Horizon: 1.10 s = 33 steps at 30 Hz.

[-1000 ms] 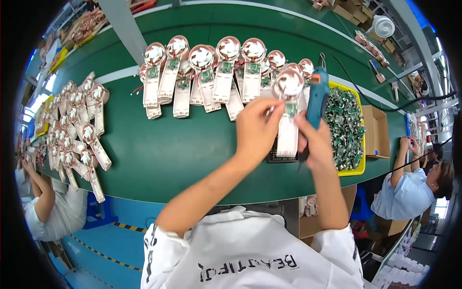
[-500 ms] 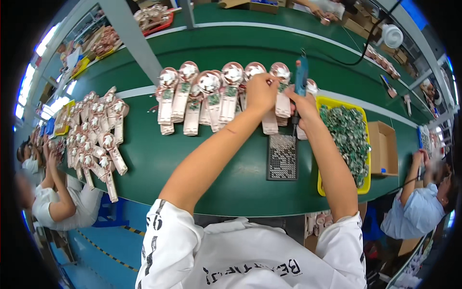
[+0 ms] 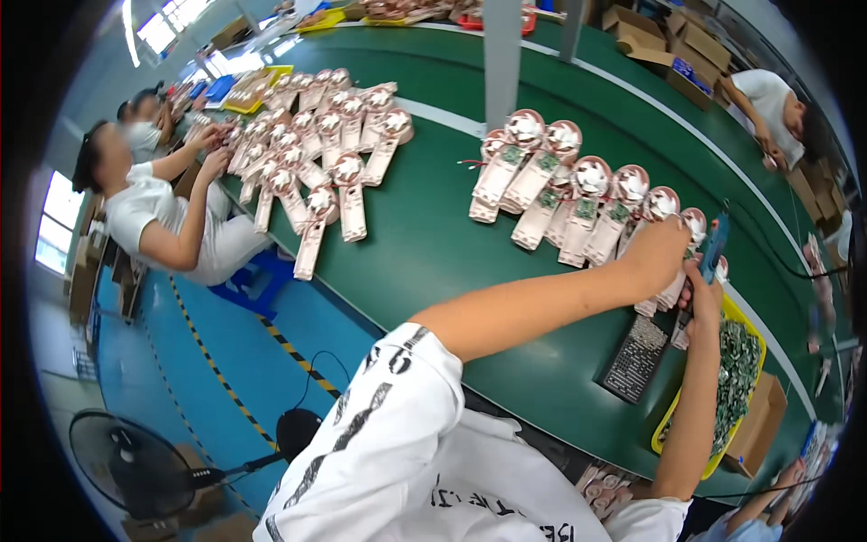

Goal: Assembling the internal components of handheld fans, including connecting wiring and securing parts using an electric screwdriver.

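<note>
My right hand [image 3: 705,294] is wrapped round a blue electric screwdriver [image 3: 716,238], its dark shaft pointing down beside the row of fans. My left hand [image 3: 661,253] is just to its left, curled over a pink handheld-fan housing [image 3: 670,294]. The left fingertips are hidden, and what they grip is too covered to make out. To the left lie several more pink fan housings [image 3: 587,194] with white blades, many with a small green circuit board on the handle. Below my hands is a dark tray of small metal parts [image 3: 638,354].
A yellow bin [image 3: 663,432] full of green circuit boards stands at the right, with an open cardboard box [image 3: 760,425] beside it. More fan housings cover the far left of the green table [image 3: 433,235]. Co-workers sit on both sides, and a black floor fan [image 3: 131,462] stands lower left.
The view has swung left, so the table's contents and my hands appear farther right and tilted. The screwdriver stays in my right hand, and my left hand remains at the fans beside it.
</note>
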Tool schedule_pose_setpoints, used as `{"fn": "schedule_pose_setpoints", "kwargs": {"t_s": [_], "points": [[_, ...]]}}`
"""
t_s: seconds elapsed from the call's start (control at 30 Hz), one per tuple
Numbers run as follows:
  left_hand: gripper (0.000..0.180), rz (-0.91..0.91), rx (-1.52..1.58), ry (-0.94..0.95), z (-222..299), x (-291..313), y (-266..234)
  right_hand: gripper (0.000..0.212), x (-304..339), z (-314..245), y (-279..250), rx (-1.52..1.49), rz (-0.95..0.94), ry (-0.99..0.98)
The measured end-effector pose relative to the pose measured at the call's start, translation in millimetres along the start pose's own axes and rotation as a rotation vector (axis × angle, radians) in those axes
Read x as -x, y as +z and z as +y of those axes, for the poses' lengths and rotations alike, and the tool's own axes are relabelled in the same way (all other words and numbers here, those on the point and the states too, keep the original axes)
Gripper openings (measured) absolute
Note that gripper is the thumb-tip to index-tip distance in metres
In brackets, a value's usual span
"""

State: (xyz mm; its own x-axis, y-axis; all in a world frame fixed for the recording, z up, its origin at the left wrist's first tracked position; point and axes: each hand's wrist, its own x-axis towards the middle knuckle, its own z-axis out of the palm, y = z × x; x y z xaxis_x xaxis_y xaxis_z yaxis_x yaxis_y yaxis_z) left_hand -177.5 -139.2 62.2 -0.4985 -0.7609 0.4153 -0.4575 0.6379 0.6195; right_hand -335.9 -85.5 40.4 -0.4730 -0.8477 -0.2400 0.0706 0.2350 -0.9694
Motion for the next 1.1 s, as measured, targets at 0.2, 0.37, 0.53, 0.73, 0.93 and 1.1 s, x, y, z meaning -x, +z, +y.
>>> {"fn": "schedule_pose_setpoints", "kwargs": {"t_s": [0.2, 0.37, 0.53, 0.73, 0.93, 1.1], "points": [[0.043, 0.408, -0.149, 0.07, -66, 96, -110, 0.025, 6, 12, -7, -0.027, 0.054, -0.012], [0.072, 0.458, -0.844, -0.464, -136, 194, -198, 0.023, 17, 1, 9, 0.013, 0.03, -0.078], [0.088, 0.393, -1.038, -0.783, -181, 249, -237, 0.024, 19, 3, -3, 0.205, 0.313, -0.318], [0.081, 0.28, -0.912, -0.869, -192, 276, -253, 0.026, 75, -38, 84, 0.074, 0.158, -0.397], [0.079, 0.328, -0.9, -0.79, -197, 274, -249, 0.057, 129, -10, 261, -0.306, -0.811, 0.032], [0.077, 0.315, -0.835, -0.755, -194, 268, -253, 0.066, 115, 19, 364, -0.343, -1.026, 0.165]]}}
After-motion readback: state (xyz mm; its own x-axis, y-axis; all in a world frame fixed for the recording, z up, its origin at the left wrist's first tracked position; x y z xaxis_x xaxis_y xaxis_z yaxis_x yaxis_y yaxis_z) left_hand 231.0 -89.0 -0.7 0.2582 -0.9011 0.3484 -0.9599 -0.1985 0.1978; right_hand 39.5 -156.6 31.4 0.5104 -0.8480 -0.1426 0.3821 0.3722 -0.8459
